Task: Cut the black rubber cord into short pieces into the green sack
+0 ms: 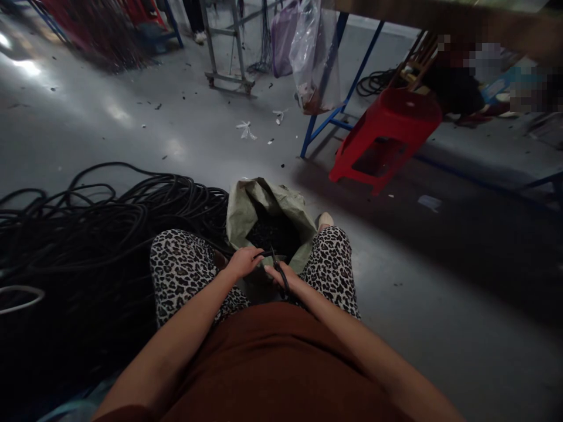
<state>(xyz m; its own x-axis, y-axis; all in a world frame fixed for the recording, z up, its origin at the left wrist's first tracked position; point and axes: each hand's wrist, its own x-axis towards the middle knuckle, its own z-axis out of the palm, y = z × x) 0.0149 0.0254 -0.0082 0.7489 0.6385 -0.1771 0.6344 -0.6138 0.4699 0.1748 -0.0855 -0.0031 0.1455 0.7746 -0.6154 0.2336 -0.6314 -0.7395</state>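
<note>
Between my knees stands an open woven sack (241, 214) with a dark heap of small black pieces (275, 231) inside. My left hand (243, 262) is closed on a black rubber cord (266, 254) near its end, at the sack's near rim. Scissors (282, 278) with black handles are gripped in my right hand (285, 274), their blades pointing up beside the cord's end. Whether the blades touch the cord I cannot tell. A large tangle of black cord (145, 205) spreads over the floor to my left.
A red plastic stool (389, 132) lies tilted at the right by a blue-legged table (328, 120). A clear plastic bag (314, 64) hangs from the table. Farther back stands a metal trolley (226, 53). White scraps (246, 130) litter the grey floor.
</note>
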